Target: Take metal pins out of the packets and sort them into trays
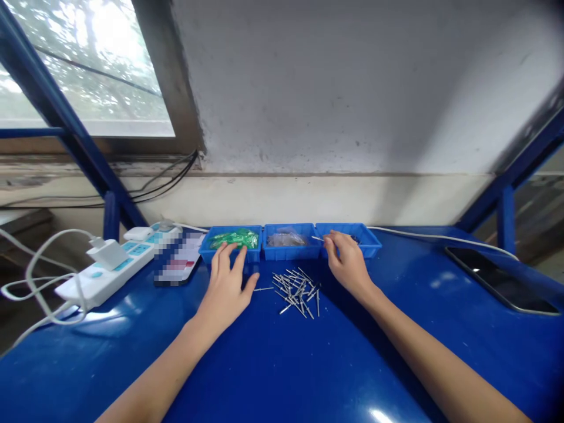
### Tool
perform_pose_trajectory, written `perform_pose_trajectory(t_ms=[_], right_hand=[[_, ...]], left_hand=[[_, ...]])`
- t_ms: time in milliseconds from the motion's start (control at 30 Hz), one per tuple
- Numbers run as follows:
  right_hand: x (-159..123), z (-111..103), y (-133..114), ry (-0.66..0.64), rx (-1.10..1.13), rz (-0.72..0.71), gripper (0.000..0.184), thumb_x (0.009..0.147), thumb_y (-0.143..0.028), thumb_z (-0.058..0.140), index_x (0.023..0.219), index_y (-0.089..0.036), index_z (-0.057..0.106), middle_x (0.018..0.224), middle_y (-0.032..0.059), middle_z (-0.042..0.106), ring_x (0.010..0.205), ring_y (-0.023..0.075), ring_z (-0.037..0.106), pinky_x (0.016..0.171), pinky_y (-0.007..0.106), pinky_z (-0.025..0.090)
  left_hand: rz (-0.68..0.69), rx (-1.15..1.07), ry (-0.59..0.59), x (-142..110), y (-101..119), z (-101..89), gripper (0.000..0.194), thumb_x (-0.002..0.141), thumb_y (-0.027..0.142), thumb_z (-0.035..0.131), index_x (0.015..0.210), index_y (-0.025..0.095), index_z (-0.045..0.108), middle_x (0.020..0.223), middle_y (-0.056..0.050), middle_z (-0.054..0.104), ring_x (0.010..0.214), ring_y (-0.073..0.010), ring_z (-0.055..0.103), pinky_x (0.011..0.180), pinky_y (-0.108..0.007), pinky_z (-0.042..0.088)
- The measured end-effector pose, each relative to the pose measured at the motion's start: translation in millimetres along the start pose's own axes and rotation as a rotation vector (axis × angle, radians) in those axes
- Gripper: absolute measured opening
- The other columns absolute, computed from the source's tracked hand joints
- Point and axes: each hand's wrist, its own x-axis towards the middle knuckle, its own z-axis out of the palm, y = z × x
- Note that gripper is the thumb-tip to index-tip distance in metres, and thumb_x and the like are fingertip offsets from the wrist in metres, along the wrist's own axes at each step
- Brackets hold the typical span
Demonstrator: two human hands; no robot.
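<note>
My right hand (348, 262) pinches a thin silvery pop rivet (317, 238) between thumb and fingers, just in front of the right blue bin (373, 251). Fingers spread, my left hand (227, 288) hovers at the front of the left blue bin (206, 255), which holds green plastic packets (238, 237). Between the hands lies a loose pile of pop rivets (298, 291) on the blue table, with a single one off to its left near my left thumb. Clear plastic bags (287, 238) fill the middle blue bin (291, 253). My right hand partly covers the contents of the right bin.
On the left, a white power strip (127, 258) with plugged-in chargers and looping cables runs beside a phone (180, 258). Another dark phone (500, 281) lies at the right. Blue frame posts flank the table (282, 370), and a wall stands behind the bins.
</note>
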Motion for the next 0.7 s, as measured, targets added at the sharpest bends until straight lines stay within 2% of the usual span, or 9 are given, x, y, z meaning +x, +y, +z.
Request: perform_pose_trajectory(t_ms=[33,133,267,333,467,567,633,700], right_hand=[[-5.0,-3.3,-11.5,-0.008,0.017,-0.030,0.025,0.093,-0.027,0.035,0.076,-0.019,0.051,0.082,0.0081,0.063,0.085,0.0219,0.056,0.077,0.033,0.036],[-23.4,-7.6,-48.8,-0.140,0.127,-0.130,0.028,0.094,-0.025,0.034,0.070,-0.020,0.049,0.068,0.0036,0.058,0.069,0.0188,0.052,0.070,0.034,0.034],[-39.1,-0.9,-75.8,-0.235,0.223,-0.199,0.030,0.095,-0.024,0.032,0.067,-0.020,0.044,0.061,0.0009,0.053,0.061,0.0162,0.047,0.062,0.031,0.034],[-41.0,2.0,-77.3,-0.244,0.217,-0.204,0.028,0.094,-0.023,0.034,0.068,-0.020,0.045,0.062,0.0007,0.053,0.061,0.0162,0.047,0.061,0.031,0.034],[-40.8,-0.4,-75.7,-0.254,0.176,-0.274,0.014,0.091,-0.023,0.043,0.084,-0.018,0.055,0.075,0.0041,0.060,0.068,0.0184,0.049,0.066,0.034,0.033],[-36.4,-8.0,-70.9,-0.245,0.141,-0.369,0.018,0.090,-0.021,0.043,0.080,-0.018,0.058,0.070,0.0037,0.059,0.063,0.0169,0.048,0.063,0.033,0.033],[-28.4,-14.9,-58.6,-0.151,0.084,-0.398,0.022,0.089,-0.021,0.043,0.072,-0.018,0.057,0.063,0.0033,0.057,0.060,0.0158,0.047,0.061,0.032,0.033],[-17.3,-22.3,-37.5,0.014,-0.039,-0.324,0.027,0.089,-0.023,0.042,0.064,-0.018,0.053,0.058,0.0032,0.055,0.057,0.0156,0.048,0.060,0.031,0.033]], left_hand=[[0.013,-0.046,0.009,-1.3,7.1,-4.0,0.046,0.088,0.028,0.051,0.130,0.014,0.038,0.130,-0.017,0.036,0.127,-0.0355,0.028,0.102,-0.055,0.032],[0.117,-0.249,-0.005,-5.6,28.2,-14.8,0.039,0.088,0.026,0.052,0.126,0.021,0.041,0.122,-0.012,0.048,0.117,-0.0277,0.043,0.099,-0.048,0.038],[0.199,-0.401,-0.050,-9.7,41.2,-17.1,0.014,0.091,0.019,0.046,0.102,0.020,0.055,0.092,-0.006,0.062,0.090,-0.0207,0.056,0.082,-0.036,0.046],[0.170,-0.427,-0.085,-10.2,39.9,-14.9,0.015,0.093,0.020,0.044,0.095,0.019,0.058,0.085,-0.005,0.063,0.080,-0.0185,0.056,0.076,-0.033,0.046],[0.098,-0.484,-0.139,-8.7,33.3,-13.7,0.023,0.094,0.024,0.040,0.087,0.019,0.061,0.074,-0.003,0.061,0.070,-0.0159,0.056,0.068,-0.029,0.046],[0.069,-0.509,-0.209,-7.3,29.9,-15.1,0.026,0.095,0.024,0.037,0.086,0.019,0.061,0.075,-0.002,0.061,0.071,-0.0151,0.057,0.068,-0.028,0.045],[0.004,-0.463,-0.249,-6.8,27.0,-14.2,0.022,0.094,0.026,0.039,0.094,0.020,0.060,0.081,-0.002,0.061,0.077,-0.0163,0.057,0.072,-0.029,0.046],[-0.055,-0.351,-0.278,-7.3,22.6,-11.3,0.018,0.091,0.029,0.045,0.101,0.021,0.058,0.087,-0.003,0.059,0.084,-0.0193,0.057,0.075,-0.033,0.045]])
